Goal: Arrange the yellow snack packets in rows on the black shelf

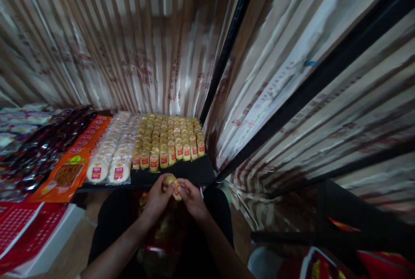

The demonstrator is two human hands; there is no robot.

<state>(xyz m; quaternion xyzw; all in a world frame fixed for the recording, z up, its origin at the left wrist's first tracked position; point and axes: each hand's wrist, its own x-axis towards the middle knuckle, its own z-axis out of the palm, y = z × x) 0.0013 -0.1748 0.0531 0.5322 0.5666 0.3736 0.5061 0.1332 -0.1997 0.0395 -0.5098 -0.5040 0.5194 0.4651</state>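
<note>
Between my two hands, above my lap, is a small yellow wrapped snack packet (174, 186) with some red on it. My left hand (161, 197) pinches it from the left side, and my right hand (191, 199) grips it from the right. The fingers cover part of the wrapper, so its full shape is hidden. Just beyond my hands, rows of similar yellow packets with red labels (168, 140) lie on the black table (175, 173). Below my hands, dim and partly covered by my arms, a red and clear bag (162, 231) with yellow packets rests between my legs.
Left of the yellow rows lie clear-wrapped round white cakes (119, 171), an orange snack bag (68, 173) and dark shiny packets (42, 145). A red and white box (42, 235) stands at lower left. Striped sheeting (145, 54) and a black pole (275, 114) rise behind and to the right.
</note>
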